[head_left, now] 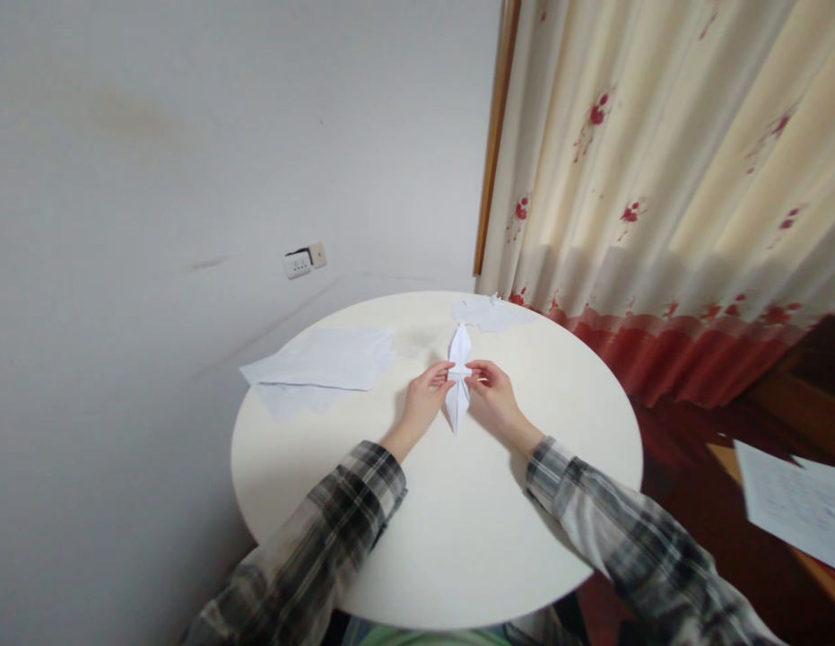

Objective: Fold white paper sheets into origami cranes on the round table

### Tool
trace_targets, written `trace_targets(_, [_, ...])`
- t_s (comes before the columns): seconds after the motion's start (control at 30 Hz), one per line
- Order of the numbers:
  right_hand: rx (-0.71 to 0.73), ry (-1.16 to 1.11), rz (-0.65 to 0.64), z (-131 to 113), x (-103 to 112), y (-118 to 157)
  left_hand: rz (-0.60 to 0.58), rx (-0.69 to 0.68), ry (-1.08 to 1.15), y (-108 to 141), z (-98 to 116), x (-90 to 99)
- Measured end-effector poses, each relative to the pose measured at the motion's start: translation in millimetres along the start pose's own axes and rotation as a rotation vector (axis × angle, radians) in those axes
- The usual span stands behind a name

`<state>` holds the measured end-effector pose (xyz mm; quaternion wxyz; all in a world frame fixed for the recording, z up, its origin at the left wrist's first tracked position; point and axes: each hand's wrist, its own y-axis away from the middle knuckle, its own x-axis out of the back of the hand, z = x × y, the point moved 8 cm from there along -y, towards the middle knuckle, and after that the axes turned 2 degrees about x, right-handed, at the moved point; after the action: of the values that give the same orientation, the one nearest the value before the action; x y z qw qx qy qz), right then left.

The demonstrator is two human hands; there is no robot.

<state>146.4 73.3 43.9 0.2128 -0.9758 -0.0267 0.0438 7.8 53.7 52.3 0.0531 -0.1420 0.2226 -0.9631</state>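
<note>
A folded white paper piece (460,345), long and narrow with pointed ends, is held upright in view over the middle of the round table. My left hand (427,395) pinches its left edge near the middle, thumb and fingers closed on it. From the other side my right hand (494,392) grips the right edge at the same height. A crosswise fold or band runs between the two sets of fingertips. One tip of the paper points away from me, the other toward me. Its underside is hidden.
The round white table (471,538) stands close to the wall. On its left lies a stack of white sheets (323,359); at the far edge are more paper pieces (494,314). A wall socket (298,264), a patterned curtain (632,161) and written sheets (787,498) at right surround it.
</note>
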Motion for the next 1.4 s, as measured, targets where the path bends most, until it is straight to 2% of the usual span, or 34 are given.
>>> trace_targets(0.13, [0.124, 0.147, -0.007, -11, -1, 3, 0.055, -0.036, -0.057, 2, 6, 6.8])
trace_targets(0.33, [0.42, 0.409, 0.014, -40, -3, 14, 0.138, -0.186, -0.166, 9, 18, 13.8])
trace_targets(0.43, [0.503, 0.478, 0.025, -48, -4, 19, 0.149, -0.216, -0.183, 11, 21, 14.8])
trace_targets(0.57, [0.56, 0.516, 0.032, -52, -5, 22, 0.17, -0.251, -0.195, 12, 26, 15.9])
trace_targets(0.8, [0.684, 0.61, 0.073, -62, -5, 29, 0.225, -0.431, -0.261, 21, 46, 19.7])
trace_targets(0.97, [0.727, 0.662, 0.085, -64, -5, 32, 0.228, -0.491, -0.301, 22, 51, 20.5])
trace_targets(1.13, [0.701, 0.683, 0.06, -62, -6, 31, 0.23, -0.516, -0.344, 22, 52, 20.6])
trace_targets(1.3, [0.695, 0.682, 0.091, -63, -6, 32, 0.323, -0.465, -0.366, 22, 51, 25.8])
trace_targets(1.4, [0.693, 0.655, 0.099, -64, -8, 32, 0.26, -0.487, -0.345, 22, 54, 18.3])
